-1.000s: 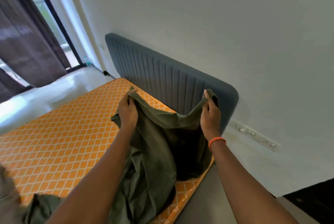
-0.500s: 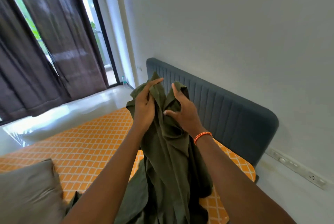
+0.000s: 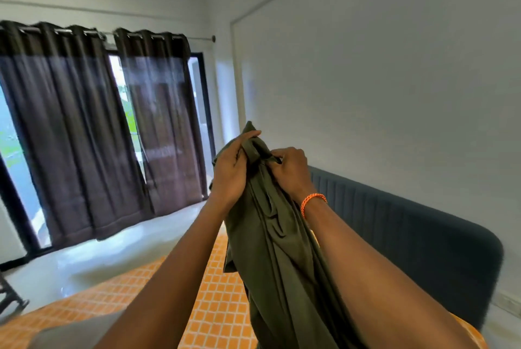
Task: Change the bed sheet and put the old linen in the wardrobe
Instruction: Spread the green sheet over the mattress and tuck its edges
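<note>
While our left hand [image 3: 229, 171] and right hand [image 3: 290, 172] pinch its gathered top corners together, we hold the sheet [image 3: 277, 250] raised; it hangs over the mattress [image 3: 217, 300], left of the headboard [image 3: 408, 238].

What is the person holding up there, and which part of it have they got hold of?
A dark green sheet. Both the left hand and the right hand grip it at its bunched top edge; the rest hangs down.

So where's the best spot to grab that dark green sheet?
At its bunched top edge, from either side, as the left hand and right hand do now. The dark green cloth sheet hangs limp below, so holding the top keeps it straight.
</note>
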Tool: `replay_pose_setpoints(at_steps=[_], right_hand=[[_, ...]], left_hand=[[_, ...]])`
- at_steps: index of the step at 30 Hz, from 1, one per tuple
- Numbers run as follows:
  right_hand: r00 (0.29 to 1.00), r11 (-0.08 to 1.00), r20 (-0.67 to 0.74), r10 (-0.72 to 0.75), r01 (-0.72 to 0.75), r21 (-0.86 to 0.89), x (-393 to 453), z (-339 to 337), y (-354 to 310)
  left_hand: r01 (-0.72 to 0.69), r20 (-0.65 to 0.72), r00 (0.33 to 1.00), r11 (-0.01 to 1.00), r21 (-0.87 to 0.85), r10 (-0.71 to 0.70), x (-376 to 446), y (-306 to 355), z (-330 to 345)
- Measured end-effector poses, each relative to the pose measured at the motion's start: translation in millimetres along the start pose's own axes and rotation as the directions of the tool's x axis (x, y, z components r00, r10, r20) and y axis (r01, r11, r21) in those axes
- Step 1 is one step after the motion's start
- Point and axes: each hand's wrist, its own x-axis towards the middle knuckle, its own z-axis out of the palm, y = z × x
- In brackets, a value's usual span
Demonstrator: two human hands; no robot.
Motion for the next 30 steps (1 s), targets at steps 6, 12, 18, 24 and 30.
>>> replay_pose_setpoints(at_steps=[6,12,18,24,30], right_hand=[[0.991,0.987,-0.117,-0.059,0.075,0.142,53,24,-126],[0.961,0.959,-0.236,-0.142,0.193,0.206,109,25,-239],[0.905,0.891,-0.341,-0.254,0.356,0.282,170,0,-368],[0.863,0.841,-0.407,-0.299,0.44,0.315,221,-41,-462],[0.94,0.926,-0.136,-0.312,0.333,0.179,216,-10,-451]], left_hand=[[-0.063,-0.08,0.995,0.997,0.036,0.066,56,56,-105],[-0.131,-0.172,0.976,0.991,0.017,0.132,100,116,-185],[-0.182,-0.303,0.931,0.978,0.105,0.206,156,204,-262],[-0.207,-0.382,0.887,0.962,0.176,0.26,195,269,-317],[0.003,-0.367,0.914,0.903,0.429,0.171,198,246,-344]])
